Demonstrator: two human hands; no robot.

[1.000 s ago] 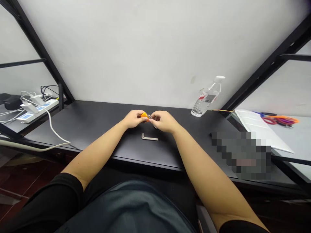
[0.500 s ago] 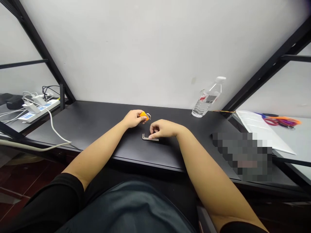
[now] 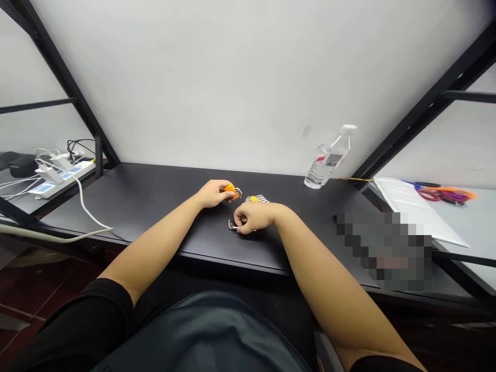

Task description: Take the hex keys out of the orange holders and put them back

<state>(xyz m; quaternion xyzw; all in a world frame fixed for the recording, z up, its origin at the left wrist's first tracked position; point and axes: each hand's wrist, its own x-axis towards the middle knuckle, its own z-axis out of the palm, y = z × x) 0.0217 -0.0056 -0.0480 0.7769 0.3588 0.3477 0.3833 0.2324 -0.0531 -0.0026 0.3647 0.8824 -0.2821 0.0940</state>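
My left hand (image 3: 212, 194) is closed on an orange hex key holder (image 3: 231, 189), with a few bent silver key ends sticking out at its right. Lower and to the right, my right hand (image 3: 256, 216) pinches a silver L-shaped hex key (image 3: 231, 225) at the table surface. Its short bent end shows left of the fingertips; the fingers cover most of the rest, and I cannot tell whether a second key lies with it. Just beyond my right hand is a yellow piece (image 3: 253, 198) with several silver rods in a row, partly hidden by the hand.
A tilted water bottle (image 3: 327, 160) stands by the wall on the black table (image 3: 163, 181). A blurred-out dark item (image 3: 383, 248) lies at the right, beside a white packet (image 3: 418, 206) and scissors (image 3: 430, 194). At the left are a power strip (image 3: 64, 178) and a white cable (image 3: 83, 199).
My right hand has come down and nearer, with its fingers further over the hex key. The yellow piece with silver rods behind it has come into sight. My left hand has barely moved.
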